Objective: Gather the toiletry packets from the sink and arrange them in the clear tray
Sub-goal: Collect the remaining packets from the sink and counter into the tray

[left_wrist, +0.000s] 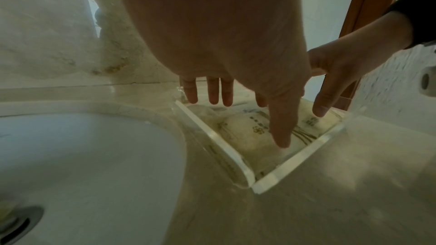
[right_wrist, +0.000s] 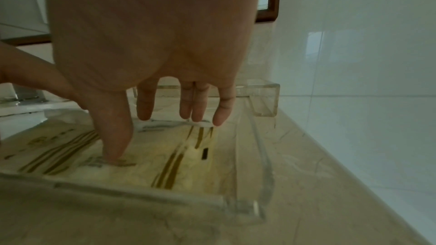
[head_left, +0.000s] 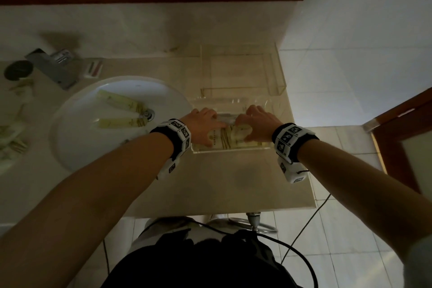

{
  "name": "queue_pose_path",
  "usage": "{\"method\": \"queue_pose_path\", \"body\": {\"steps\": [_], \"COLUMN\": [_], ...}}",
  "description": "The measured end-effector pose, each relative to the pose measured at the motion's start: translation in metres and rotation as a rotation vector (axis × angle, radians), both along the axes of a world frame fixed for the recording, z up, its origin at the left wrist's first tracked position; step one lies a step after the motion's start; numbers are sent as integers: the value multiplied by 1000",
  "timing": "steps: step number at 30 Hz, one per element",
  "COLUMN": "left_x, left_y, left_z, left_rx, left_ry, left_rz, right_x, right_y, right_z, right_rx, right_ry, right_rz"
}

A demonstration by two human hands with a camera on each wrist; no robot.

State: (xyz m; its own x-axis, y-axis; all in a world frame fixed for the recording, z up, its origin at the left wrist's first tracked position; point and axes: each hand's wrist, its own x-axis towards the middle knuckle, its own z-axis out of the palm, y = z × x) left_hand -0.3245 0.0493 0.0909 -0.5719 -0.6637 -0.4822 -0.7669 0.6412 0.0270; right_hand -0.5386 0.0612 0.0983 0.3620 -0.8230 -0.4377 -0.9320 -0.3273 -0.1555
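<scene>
A clear acrylic tray (head_left: 268, 110) stands on the counter right of the white sink (head_left: 77, 147). Cream packets with gold stripes (head_left: 224, 141) lie flat in its near compartment. My left hand (head_left: 205, 124) reaches in from the left, fingers straight, thumb (left_wrist: 280, 137) pressing a packet (left_wrist: 247, 133). My right hand (head_left: 259, 121) reaches in from the right, straight fingers (right_wrist: 219, 113) and thumb pressing the packets (right_wrist: 165, 157) down. Two long packets (head_left: 121, 103) (head_left: 119, 122) lie in the sink by the drain.
A chrome tap (head_left: 52, 66) and a dark round lid (head_left: 17, 70) sit behind the sink, a small soap box (head_left: 94, 68) beside them. More packets (head_left: 10, 138) lie at the far left. The counter ends at a tiled wall (head_left: 350, 42) on the right.
</scene>
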Motion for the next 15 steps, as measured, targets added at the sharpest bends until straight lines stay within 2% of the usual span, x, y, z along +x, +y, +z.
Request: {"method": "queue_pose_path", "body": {"steps": [7, 15], "left_x": [23, 76], "left_y": [-4, -6], "left_z": [7, 19], "left_rx": [-58, -74], "left_ry": [96, 226], "left_rz": [132, 324], "right_x": [15, 68], "right_y": [-7, -20], "right_z": [9, 24], "right_rx": [-34, -32], "right_ry": [-24, -94], "right_rz": [-66, -113]}}
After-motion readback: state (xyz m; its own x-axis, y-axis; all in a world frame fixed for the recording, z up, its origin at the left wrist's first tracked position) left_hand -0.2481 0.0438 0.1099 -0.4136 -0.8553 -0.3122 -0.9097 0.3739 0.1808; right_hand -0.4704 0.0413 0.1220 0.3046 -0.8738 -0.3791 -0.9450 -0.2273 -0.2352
